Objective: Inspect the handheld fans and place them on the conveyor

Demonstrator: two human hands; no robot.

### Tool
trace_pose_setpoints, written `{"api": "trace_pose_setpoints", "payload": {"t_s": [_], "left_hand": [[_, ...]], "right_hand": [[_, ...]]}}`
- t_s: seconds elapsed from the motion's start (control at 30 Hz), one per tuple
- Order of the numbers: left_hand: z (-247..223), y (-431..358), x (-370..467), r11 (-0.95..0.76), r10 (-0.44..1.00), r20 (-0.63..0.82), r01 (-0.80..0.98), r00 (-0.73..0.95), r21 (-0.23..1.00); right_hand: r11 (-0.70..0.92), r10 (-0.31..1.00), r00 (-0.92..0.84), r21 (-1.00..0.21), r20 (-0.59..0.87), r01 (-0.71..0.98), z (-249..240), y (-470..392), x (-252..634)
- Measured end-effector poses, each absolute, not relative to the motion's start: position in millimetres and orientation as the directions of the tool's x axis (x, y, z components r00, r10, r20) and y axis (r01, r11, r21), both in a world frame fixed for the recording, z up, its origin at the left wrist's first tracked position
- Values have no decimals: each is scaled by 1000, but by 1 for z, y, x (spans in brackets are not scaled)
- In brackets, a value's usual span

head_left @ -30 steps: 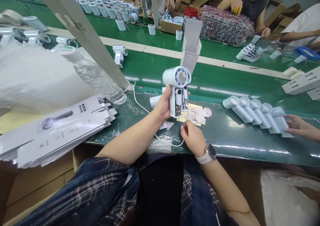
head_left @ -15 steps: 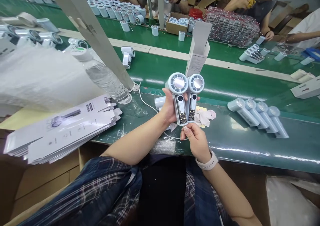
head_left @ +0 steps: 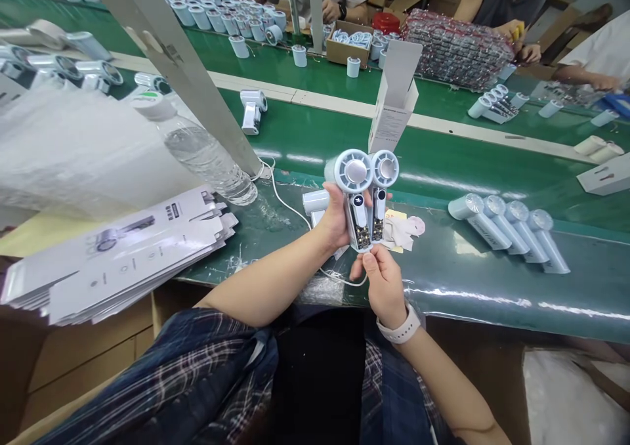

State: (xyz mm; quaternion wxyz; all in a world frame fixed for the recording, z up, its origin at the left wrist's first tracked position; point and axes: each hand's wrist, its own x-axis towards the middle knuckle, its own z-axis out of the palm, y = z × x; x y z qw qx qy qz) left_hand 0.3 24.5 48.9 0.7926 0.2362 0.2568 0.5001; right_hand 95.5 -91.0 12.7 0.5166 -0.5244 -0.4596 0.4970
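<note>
Within the left hand (head_left: 336, 223), a near fan (head_left: 359, 213) and a far fan (head_left: 380, 197) stand side by side.

Its fingers grasp both, tips showing behind the far fan; below, the fingers of the right hand (head_left: 386, 282) pinch the end of a white cable (head_left: 352, 285) at the near fan's base.

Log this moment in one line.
left hand: holds two pale-blue plastic handheld fans | right hand: holds white cable at left fan's base | display: lit
</note>
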Motion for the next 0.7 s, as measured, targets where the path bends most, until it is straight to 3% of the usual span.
{"api": "trace_pose_setpoints", "payload": {"t_s": [0.13, 0.4, 0.53, 0.7], "left_hand": [[43, 25, 1, 366, 916, -105, -695, 388, 619], [38, 31, -2, 340, 903, 30, -756, 428, 559], [41, 32, -7, 295, 904, 54, -708, 425, 642], [41, 27, -6, 195, 889, 152, -657, 432, 728]], "right_hand": [[43, 995, 86, -988, 56, 148, 12, -91, 99], [258, 960, 66, -951, 272, 169, 8, -91, 99], [128, 984, 109, -988, 138, 92, 12, -90, 104], [32, 985, 172, -991, 9, -130, 10, -92, 101]]}}
